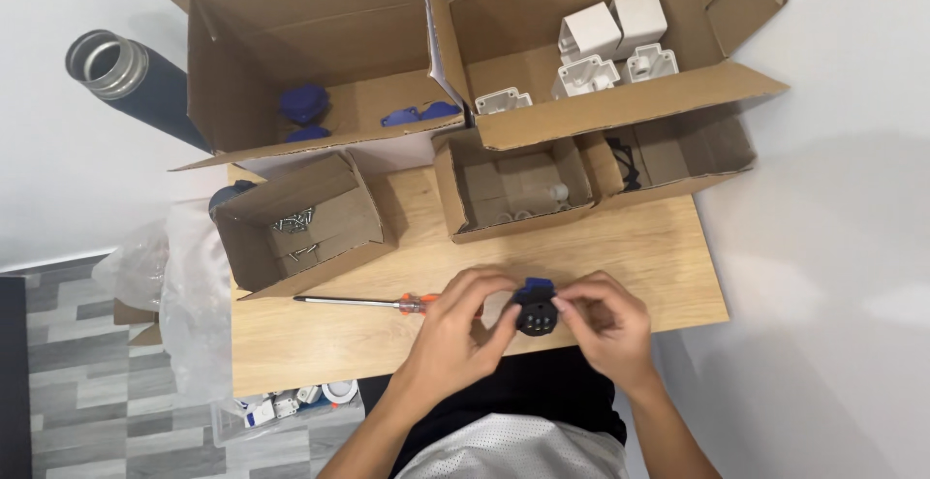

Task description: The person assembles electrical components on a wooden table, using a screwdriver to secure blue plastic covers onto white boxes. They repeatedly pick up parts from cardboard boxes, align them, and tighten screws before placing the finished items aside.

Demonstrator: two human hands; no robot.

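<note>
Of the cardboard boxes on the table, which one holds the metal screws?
The small open box at the left, just above the screwdriver. Silver screws lie inside it; the other boxes hold blue, white or black parts.

Blk/blue round part (535,309), held above table edge.

A bare strip of the pale wooden worktop (659,247) runs between the hands and the boxes, widest on the right; on the left an orange-handled screwdriver (373,301) lies across it; behind, a small open cardboard box of screws (302,222) and two shallow brown cardboard trays (513,188) block the back edge; taller open cartons (310,62) stand beyond them.
</note>
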